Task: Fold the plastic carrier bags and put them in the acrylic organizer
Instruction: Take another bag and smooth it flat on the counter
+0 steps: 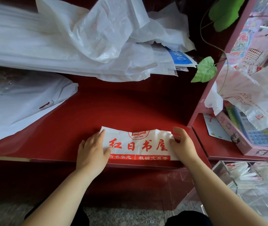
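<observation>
The white carrier bag (138,145), printed in red, lies as a folded strip at the near edge of the red counter (113,108). Our left hand (92,154) presses its left end with straight fingers, apparently to pin it. Our right hand (184,145) pinches the right end between thumb and fingers, likely ready to fold it over. The acrylic organizer (224,176), already holding folded bags, sits low on the right, beyond the counter's corner. A heap of loose bags (97,38) waits behind, and a calculator (260,136) sits far right.
</observation>
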Action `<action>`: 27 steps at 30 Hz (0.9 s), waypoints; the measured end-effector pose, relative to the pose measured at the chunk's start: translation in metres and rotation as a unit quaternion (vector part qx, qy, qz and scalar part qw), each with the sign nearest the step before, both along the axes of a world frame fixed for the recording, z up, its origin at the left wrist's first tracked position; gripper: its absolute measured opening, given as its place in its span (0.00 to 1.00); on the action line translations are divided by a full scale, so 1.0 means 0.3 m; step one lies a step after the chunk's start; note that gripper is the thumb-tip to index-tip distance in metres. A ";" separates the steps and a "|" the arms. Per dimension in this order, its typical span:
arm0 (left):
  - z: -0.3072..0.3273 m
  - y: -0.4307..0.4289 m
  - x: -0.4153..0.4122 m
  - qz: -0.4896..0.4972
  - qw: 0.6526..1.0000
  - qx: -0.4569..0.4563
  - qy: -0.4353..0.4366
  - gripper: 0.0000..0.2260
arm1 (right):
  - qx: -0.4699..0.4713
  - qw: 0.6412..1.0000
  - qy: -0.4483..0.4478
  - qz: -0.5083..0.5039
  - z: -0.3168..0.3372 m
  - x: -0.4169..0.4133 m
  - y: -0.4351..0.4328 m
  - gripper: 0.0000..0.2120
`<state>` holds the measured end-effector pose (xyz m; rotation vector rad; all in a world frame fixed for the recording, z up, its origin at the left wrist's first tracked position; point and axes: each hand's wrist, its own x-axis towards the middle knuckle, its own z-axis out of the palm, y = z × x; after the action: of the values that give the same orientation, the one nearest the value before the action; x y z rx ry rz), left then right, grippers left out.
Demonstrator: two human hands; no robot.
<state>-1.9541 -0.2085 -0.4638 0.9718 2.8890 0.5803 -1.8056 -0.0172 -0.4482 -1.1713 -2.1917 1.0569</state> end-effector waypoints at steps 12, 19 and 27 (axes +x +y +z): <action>-0.014 0.005 -0.006 -0.026 0.997 -0.064 0.036 0.21 | 0.007 0.999 -0.049 0.005 0.023 -0.095 0.060 0.17; -0.020 0.000 0.003 -0.067 0.992 -0.099 0.044 0.38 | 0.130 0.973 -0.187 0.038 0.010 -0.099 0.082 0.15; -0.014 0.006 0.002 -0.071 0.988 -0.131 0.036 0.23 | 0.276 0.943 -0.183 -0.030 -0.006 -0.095 0.058 0.17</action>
<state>-1.9535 -0.2067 -0.4681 1.1626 2.8281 0.1537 -1.8341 0.0002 -0.4501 -1.2153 -2.4721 0.1627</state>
